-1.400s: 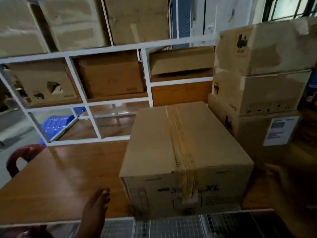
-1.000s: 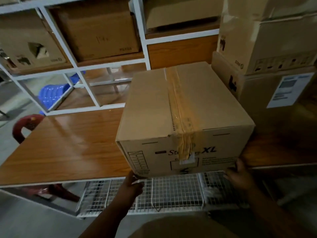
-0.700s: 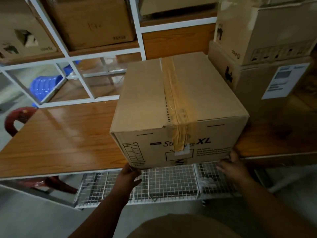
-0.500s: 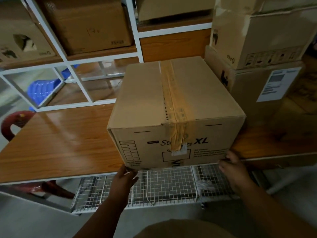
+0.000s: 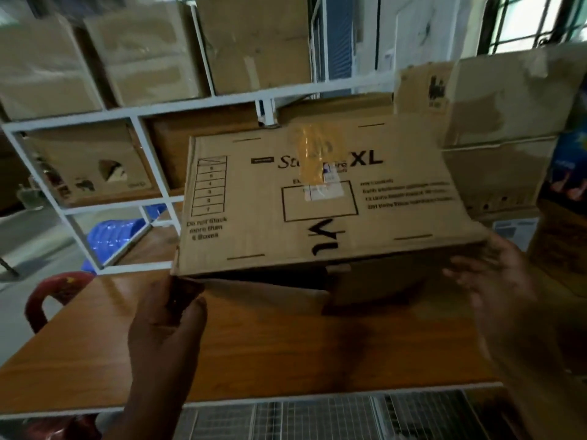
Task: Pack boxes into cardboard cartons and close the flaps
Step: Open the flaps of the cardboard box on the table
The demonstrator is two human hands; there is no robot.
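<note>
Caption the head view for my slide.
Both hands, left hand and right hand, tip the taped XL carton up off the wooden table.

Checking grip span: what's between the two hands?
Head view: the XL carton's lower edge and shadowed underside span between left hand and right hand, above wooden table.
</note>
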